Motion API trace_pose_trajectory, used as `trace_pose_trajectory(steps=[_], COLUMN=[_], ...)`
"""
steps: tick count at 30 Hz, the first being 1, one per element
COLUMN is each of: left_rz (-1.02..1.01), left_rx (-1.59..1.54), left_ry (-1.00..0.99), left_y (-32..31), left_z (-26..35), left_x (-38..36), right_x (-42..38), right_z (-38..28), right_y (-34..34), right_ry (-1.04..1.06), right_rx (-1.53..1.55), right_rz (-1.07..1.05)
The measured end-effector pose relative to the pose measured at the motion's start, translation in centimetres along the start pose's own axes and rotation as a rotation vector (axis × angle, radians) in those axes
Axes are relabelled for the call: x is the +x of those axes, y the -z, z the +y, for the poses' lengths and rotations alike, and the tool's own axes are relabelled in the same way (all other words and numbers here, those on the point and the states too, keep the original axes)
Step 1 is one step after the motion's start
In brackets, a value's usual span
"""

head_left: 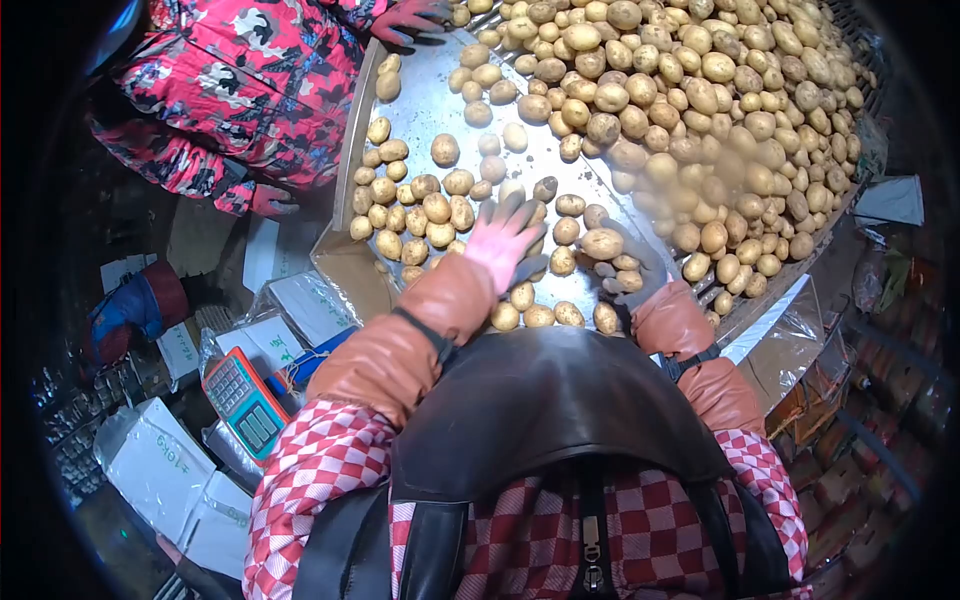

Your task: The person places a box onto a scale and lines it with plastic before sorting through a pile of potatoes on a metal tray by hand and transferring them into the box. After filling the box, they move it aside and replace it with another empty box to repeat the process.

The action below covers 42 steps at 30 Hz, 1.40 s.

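Grey metal is forming the work surface [590, 185], and I am viewing it from above. Loose potatoes [445, 150] are lying across it, with a denser group resting left of my left hand [508, 243]. A large heap [700, 90] is covering the far right side.

Left hand: I am holding it palm down in a pink and grey glove, fingers spreading forward over the surface, between the left group and the potatoes at centre. It is released, grasping nothing that I am seeing.

Right hand [637, 268]: I am positioning it in a grey glove at the heap's near edge. Its fingers are curving beside an oblong potato [602, 243] and smaller ones. I cannot tell whether it is gripping them.

Near edge: a short row of potatoes [540, 316] is lying just ahead of the dark apron [550, 410].

Surroundings: a person in a pink patterned jacket [250, 80] is standing at far left, one gloved hand [410, 20] hovering at or touching the surface's far edge. An orange keypad device [245, 403] is resting among white boxes [165, 465] at lower left.
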<state>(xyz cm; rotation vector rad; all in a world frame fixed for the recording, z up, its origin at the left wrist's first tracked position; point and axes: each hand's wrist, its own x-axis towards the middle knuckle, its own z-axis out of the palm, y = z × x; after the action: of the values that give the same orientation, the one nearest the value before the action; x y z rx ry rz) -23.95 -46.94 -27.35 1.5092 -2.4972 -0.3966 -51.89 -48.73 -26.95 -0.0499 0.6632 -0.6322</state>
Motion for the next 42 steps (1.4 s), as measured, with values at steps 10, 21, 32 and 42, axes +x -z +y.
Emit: trace_pose_trajectory(steps=[10,21,32,42], left_rz=[-0.130,-0.057,-0.062,-0.302], left_rx=[0.066,-0.055,-0.009,0.119], left_ry=[0.835,0.521,0.614,0.780], left_y=[3.1,2.4,6.8,6.7], left_z=[-3.5,-7.7,-0.3,0.8], left_x=[-10.2,1.0,-1.2,1.9], right_x=[-15.1,-23.5,-17.5,-9.0], right_z=[-1.4,7.5,7.6,7.2], right_y=[8.0,23.4,12.0,5.5], right_ry=[0.424,0.918,0.769,0.528], right_rx=[0.537,0.587,0.444,-0.727], right_rz=[-0.540,-0.093,0.011,-0.032])
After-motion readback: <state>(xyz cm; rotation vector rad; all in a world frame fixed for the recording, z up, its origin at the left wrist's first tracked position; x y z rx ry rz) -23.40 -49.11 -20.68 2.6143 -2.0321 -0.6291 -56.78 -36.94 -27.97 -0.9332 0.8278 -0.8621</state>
